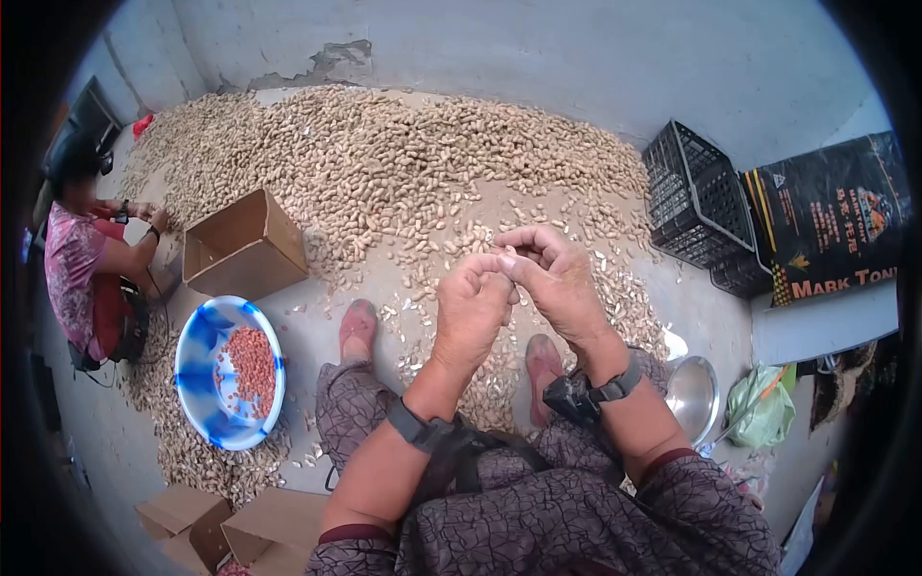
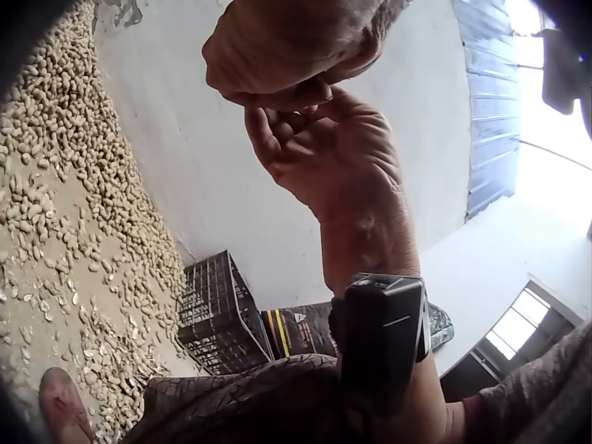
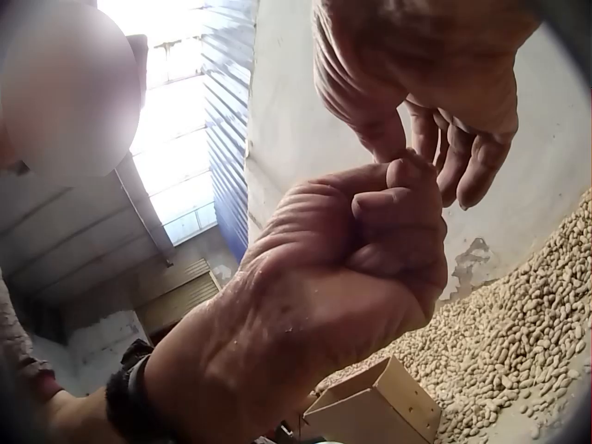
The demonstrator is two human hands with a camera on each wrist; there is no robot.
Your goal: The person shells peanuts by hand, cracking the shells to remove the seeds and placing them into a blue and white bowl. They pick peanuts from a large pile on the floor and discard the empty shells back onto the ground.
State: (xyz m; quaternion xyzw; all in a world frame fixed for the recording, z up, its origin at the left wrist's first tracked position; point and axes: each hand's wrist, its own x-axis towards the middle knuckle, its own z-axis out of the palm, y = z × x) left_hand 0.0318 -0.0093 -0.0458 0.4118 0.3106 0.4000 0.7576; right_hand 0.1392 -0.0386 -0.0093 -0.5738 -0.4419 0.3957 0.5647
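My left hand point(image 1: 471, 312) and right hand point(image 1: 562, 283) meet at the fingertips above the floor, in front of the body. Between them they pinch a small pale peanut point(image 1: 507, 251), mostly hidden by the fingers. The left hand's other fingers are curled into the palm, as the right wrist view shows of that hand point(image 3: 351, 245). Thumb and forefinger of the right hand point(image 2: 342, 153) press together at the same spot, its other fingers loosely bent. Below and beyond lies a big heap of unshelled peanuts point(image 1: 384, 144), with broken shells point(image 1: 490, 389) between the feet.
A blue-and-white basin point(image 1: 187, 379) with shelled pink peanuts stands at left, near a cardboard box point(image 1: 264, 254). Another person point(image 1: 82, 250) sits further left. At right are a black crate point(image 1: 687, 197), a printed black sack point(image 1: 831, 216), a metal bowl point(image 1: 693, 394) and a green bag point(image 1: 762, 408).
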